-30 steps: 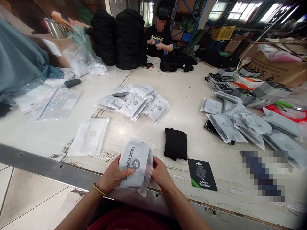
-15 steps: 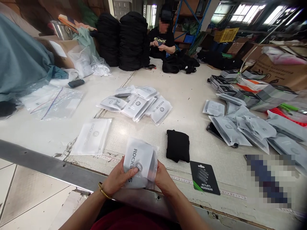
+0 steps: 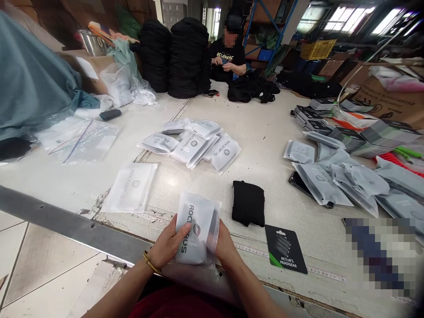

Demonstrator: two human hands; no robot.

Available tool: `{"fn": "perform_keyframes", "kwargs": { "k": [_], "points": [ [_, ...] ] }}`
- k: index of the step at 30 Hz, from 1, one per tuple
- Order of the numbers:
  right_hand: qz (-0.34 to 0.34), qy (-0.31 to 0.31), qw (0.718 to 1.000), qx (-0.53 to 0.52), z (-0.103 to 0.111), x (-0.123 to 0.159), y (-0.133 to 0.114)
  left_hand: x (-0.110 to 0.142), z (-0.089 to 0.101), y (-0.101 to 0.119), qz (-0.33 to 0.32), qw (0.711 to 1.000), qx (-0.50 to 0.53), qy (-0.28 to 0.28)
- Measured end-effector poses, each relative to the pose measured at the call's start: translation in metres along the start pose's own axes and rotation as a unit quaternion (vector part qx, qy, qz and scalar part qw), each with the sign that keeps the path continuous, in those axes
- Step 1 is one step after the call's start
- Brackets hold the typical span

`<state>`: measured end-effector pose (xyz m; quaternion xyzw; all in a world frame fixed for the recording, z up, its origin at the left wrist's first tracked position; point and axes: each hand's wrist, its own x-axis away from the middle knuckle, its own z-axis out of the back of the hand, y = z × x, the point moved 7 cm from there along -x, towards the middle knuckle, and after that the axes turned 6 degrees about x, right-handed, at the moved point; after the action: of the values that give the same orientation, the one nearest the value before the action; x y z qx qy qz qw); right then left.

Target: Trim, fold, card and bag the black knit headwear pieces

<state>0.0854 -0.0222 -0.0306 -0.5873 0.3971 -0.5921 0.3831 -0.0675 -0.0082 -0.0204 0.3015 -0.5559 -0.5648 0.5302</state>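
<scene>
Between my hands, at the table's front edge, is a frosted white plastic pouch [image 3: 195,229] printed ROCKBROS, with something bulky inside. My left hand [image 3: 174,238] grips its left side, thumb lying across the front. On the right side my right hand [image 3: 223,243] holds the pouch, its fingers mostly hidden behind the plastic. Just right of it lies a folded black cloth [image 3: 248,203]. Nearer the edge is a black card [image 3: 285,249] reading ACTUR'S HEADGEAR. To the left a flat stack of similar pouches [image 3: 130,187] lies on the table.
A heap of filled pouches [image 3: 192,143] lies mid-table, with more pouches [image 3: 331,174] at the right over a phone [image 3: 304,185]. Small boxes [image 3: 387,137] stand behind those. Across the table a co-worker [image 3: 228,57] handles something beside tall black fabric stacks [image 3: 188,57].
The view has shifted slightly, so things on the table appear a little further right. My left thumb has slid up and left on the pouch; both hands still hold it.
</scene>
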Motion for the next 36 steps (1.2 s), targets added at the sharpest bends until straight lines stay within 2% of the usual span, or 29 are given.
{"fn": "perform_keyframes", "kwargs": {
  "k": [5, 8, 11, 14, 16, 18, 20, 22, 24, 26, 27, 29, 31, 33, 35, 36],
  "points": [
    [0.018, -0.009, 0.998, -0.054, 0.007, 0.001, 0.0, -0.002, 0.006, -0.002, 0.014, 0.998, -0.002, 0.057],
    [0.003, -0.032, 0.996, -0.077, 0.019, 0.005, -0.002, -0.005, 0.027, -0.003, 0.071, 0.992, -0.026, 0.106],
    [-0.026, -0.071, 0.994, -0.08, 0.034, 0.011, -0.003, -0.012, 0.076, -0.001, 0.102, 0.977, -0.048, 0.181],
    [-0.041, -0.044, 0.997, -0.054, 0.056, 0.014, -0.001, -0.021, 0.142, 0.007, 0.095, 0.947, -0.138, 0.273],
    [-0.046, -0.025, 0.997, -0.052, 0.066, 0.014, 0.002, -0.025, 0.177, 0.017, 0.081, 0.903, -0.264, 0.328],
    [-0.051, -0.019, 0.997, -0.056, 0.069, 0.013, 0.008, -0.029, 0.187, 0.025, 0.046, 0.847, -0.401, 0.345],
    [-0.051, -0.007, 0.997, -0.049, 0.069, 0.011, 0.014, -0.038, 0.174, 0.02, 0.003, 0.815, -0.499, 0.295],
    [-0.045, 0.006, 0.998, -0.039, 0.068, 0.009, 0.02, -0.05, 0.153, -0.003, -0.005, 0.821, -0.534, 0.202],
    [-0.035, 0.017, 0.999, -0.033, 0.068, 0.009, 0.022, -0.057, 0.14, -0.029, 0.017, 0.837, -0.528, 0.141],
    [-0.026, 0.03, 0.999, -0.028, 0.068, 0.009, 0.023, -0.061, 0.139, -0.044, 0.032, 0.846, -0.514, 0.137],
    [-0.023, 0.038, 0.999, -0.026, 0.069, 0.009, 0.023, -0.062, 0.141, -0.044, 0.03, 0.851, -0.503, 0.149],
    [-0.02, 0.047, 0.998, -0.021, 0.07, 0.01, 0.023, -0.059, 0.139, -0.031, -0.005, 0.869, -0.459, 0.187],
    [-0.018, 0.052, 0.998, -0.027, 0.069, 0.011, 0.022, -0.05, 0.123, -0.007, -0.06, 0.887, -0.404, 0.215],
    [-0.013, 0.047, 0.998, -0.049, 0.065, 0.012, 0.02, -0.038, 0.086, 0.015, -0.09, 0.922, -0.328, 0.184],
    [0.001, 0.032, 0.996, -0.078, 0.06, 0.014, 0.016, -0.028, 0.031, 0.015, -0.032, 0.992, -0.116, 0.049],
    [0.009, 0.022, 0.996, -0.087, 0.057, 0.015, 0.014, -0.022, -0.003, 0.013, 0.003, 0.999, 0.0, -0.048]
  ]
}}
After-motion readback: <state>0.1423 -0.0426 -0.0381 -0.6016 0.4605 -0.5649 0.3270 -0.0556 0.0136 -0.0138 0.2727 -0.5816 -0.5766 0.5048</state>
